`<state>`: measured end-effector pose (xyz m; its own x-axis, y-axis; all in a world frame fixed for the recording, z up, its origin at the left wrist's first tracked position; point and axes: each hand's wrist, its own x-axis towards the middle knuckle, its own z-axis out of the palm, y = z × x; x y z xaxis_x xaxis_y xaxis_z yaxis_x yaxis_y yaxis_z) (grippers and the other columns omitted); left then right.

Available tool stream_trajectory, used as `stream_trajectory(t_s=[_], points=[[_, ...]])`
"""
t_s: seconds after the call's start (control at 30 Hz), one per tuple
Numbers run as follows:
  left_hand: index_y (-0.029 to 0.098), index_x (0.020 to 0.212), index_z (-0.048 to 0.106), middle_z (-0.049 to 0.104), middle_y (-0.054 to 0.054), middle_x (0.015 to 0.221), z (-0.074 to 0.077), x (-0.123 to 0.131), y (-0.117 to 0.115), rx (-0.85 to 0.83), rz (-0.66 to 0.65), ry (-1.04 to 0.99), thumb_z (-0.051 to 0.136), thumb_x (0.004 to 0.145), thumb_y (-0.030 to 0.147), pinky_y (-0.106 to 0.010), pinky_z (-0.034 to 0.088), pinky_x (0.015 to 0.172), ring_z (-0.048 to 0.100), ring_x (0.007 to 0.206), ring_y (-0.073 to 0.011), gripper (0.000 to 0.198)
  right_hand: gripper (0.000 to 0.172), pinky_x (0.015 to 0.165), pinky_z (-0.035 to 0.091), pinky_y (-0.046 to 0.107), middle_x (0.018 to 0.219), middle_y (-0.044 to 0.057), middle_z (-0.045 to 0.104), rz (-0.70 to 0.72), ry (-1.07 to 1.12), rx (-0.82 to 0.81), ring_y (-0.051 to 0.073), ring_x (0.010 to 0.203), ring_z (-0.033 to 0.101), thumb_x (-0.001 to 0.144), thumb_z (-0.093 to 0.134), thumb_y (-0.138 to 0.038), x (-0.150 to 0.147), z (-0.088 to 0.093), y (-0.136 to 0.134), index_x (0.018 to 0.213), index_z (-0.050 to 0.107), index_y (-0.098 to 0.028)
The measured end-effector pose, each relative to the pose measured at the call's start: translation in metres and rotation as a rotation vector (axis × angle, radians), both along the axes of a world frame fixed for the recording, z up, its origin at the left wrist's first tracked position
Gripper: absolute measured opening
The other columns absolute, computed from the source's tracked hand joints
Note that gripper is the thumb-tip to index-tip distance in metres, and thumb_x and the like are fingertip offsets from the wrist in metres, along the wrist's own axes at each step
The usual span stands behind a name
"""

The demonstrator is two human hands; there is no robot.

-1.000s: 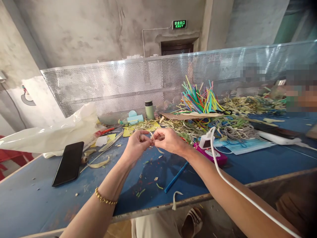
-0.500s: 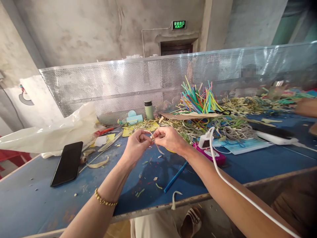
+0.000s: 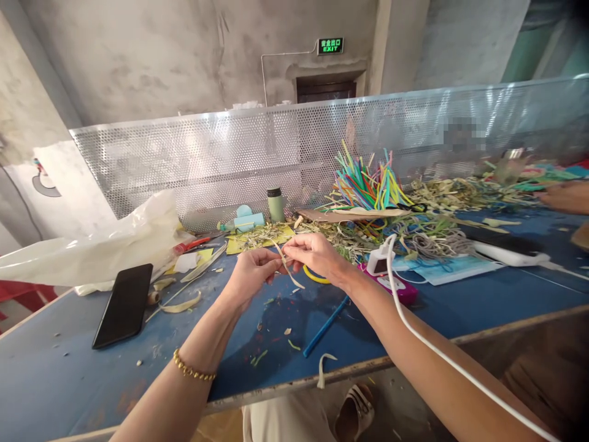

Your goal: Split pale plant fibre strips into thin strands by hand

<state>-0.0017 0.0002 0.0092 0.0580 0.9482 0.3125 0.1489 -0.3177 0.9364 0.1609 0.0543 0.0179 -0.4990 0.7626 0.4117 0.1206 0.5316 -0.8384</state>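
My left hand (image 3: 251,274) and my right hand (image 3: 314,256) meet above the blue table (image 3: 69,374), both pinching a thin pale leaf strip (image 3: 289,270) between their fingertips. One end of the strip slants down to the right below my right hand, the other pokes up to the left. A gold bead bracelet (image 3: 192,371) circles my left wrist. Just behind my right hand a yellow ring (image 3: 315,277) lies on the table. A blue straw (image 3: 324,327) lies under my right forearm.
A black phone (image 3: 123,304) lies at left beside a crumpled plastic bag (image 3: 96,248). A pink device (image 3: 394,288) with a white charger and cable (image 3: 381,260) sits at right. Coloured straws (image 3: 368,184) and leaf scraps pile before the perforated metal screen (image 3: 207,166). Another person's hand (image 3: 565,195) shows at far right.
My hands have drawn slightly apart and my left hand has sunk a little, so more of the strip shows between them. The yellow ring behind my right hand has come into view.
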Motion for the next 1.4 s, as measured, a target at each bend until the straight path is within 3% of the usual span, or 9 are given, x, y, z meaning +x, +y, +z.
stream_trajectory(t_s=[0.17,0.4,0.8,0.93,1.0,1.07,1.2,1.4], points=[[0.014,0.071,0.070,0.067,-0.004,0.066,0.0000,0.0012,-0.0006,-0.012,-0.033,0.007,0.072,0.069,0.033,-0.023,0.031,0.049,0.043,0.050,-0.0080,0.019,0.012,0.046,0.045,0.022,0.061,0.001,0.066,0.048,-0.031,0.063,0.010,0.046,0.058,0.081,0.061,-0.027,0.0010,-0.0003,-0.0007,0.075,0.060,-0.016],[0.014,0.070,0.070,0.062,-0.002,0.060,-0.0025,0.0029,0.0000,-0.001,-0.014,-0.046,0.078,0.065,0.038,-0.022,0.028,0.048,0.041,0.050,-0.0073,0.026,0.015,0.041,0.044,0.022,0.057,-0.001,0.064,0.052,-0.013,0.002,0.011,0.042,0.059,0.083,0.059,-0.028,-0.0014,0.0012,-0.0050,0.073,0.055,-0.017],[0.013,0.061,0.068,0.056,0.002,0.053,-0.0048,0.0060,0.0003,-0.035,0.012,-0.121,0.079,0.060,0.027,-0.023,0.025,0.050,0.036,0.050,-0.0060,0.018,0.012,0.049,0.038,0.021,0.054,-0.003,0.058,-0.151,-0.083,0.305,0.009,0.047,0.052,0.080,0.054,-0.015,-0.0069,-0.0043,-0.0045,0.068,0.057,-0.018],[0.012,0.059,0.066,0.057,0.001,0.054,-0.0049,0.0048,0.0000,-0.064,-0.024,-0.107,0.078,0.060,0.023,-0.023,0.026,0.050,0.038,0.050,-0.0060,0.016,0.011,0.054,0.038,0.022,0.060,-0.002,0.060,-0.135,-0.065,0.406,0.009,0.055,0.052,0.078,0.056,-0.013,-0.0075,-0.0068,-0.0027,0.068,0.059,-0.017],[0.012,0.061,0.067,0.059,0.000,0.056,-0.0052,0.0035,0.0006,-0.094,-0.058,-0.116,0.078,0.061,0.024,-0.022,0.027,0.050,0.040,0.051,-0.0062,0.017,0.010,0.054,0.039,0.022,0.062,-0.001,0.060,-0.099,-0.048,0.380,0.009,0.055,0.053,0.078,0.058,-0.015,-0.0070,-0.0055,-0.0029,0.069,0.059,-0.016],[0.011,0.065,0.068,0.061,-0.001,0.060,-0.0055,0.0018,0.0016,-0.112,-0.076,-0.154,0.079,0.063,0.027,-0.022,0.029,0.051,0.042,0.052,-0.0064,0.020,0.010,0.050,0.039,0.022,0.062,-0.001,0.061,-0.063,-0.003,0.256,0.009,0.049,0.052,0.081,0.059,-0.023,-0.0057,-0.0025,-0.0037,0.074,0.061,-0.016],[0.010,0.071,0.069,0.063,-0.003,0.065,-0.0052,-0.0014,0.0044,-0.107,-0.041,-0.268,0.080,0.064,0.031,-0.021,0.029,0.050,0.044,0.051,-0.0056,0.025,0.025,0.045,0.040,0.023,0.068,0.003,0.066,-0.049,0.090,0.024,0.010,0.045,0.054,0.084,0.059,-0.038,-0.0028,0.0018,-0.0042,0.081,0.062,-0.014],[0.008,0.075,0.071,0.063,-0.005,0.067,-0.0022,-0.0022,0.0028,-0.140,-0.121,-0.345,0.076,0.069,0.031,-0.021,0.034,0.053,0.051,0.054,-0.0076,0.024,0.020,0.047,0.042,0.023,0.066,0.002,0.064,-0.056,0.048,0.093,0.010,0.047,0.056,0.081,0.061,-0.030,-0.0030,-0.0028,0.0002,0.070,0.062,-0.013]])
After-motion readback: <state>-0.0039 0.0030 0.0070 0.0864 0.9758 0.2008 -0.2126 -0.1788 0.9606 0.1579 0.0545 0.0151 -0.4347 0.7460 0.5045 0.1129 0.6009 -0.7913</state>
